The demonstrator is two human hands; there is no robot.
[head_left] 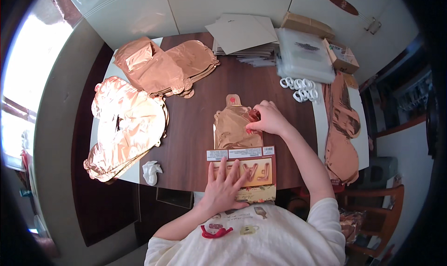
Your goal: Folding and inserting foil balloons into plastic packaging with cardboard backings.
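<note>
1. The left hand [226, 184], coming in from the lower left, lies palm-down below the frame's centre, fingers spread wide, flat upon the printed card [259, 173] and gripping nothing.
2. The right hand [270, 119] reaches in from the lower right, fingers curled at the right edge of the folded copper foil balloon [230, 125], mid-frame; I cannot tell whether they pinch it.

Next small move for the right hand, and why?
Probably lower the small dark red item onto the copper foil piece: the right hand appears to hold it over the foil's right side, while the left hand lies spread on the printed card, likely steadying it.
</note>
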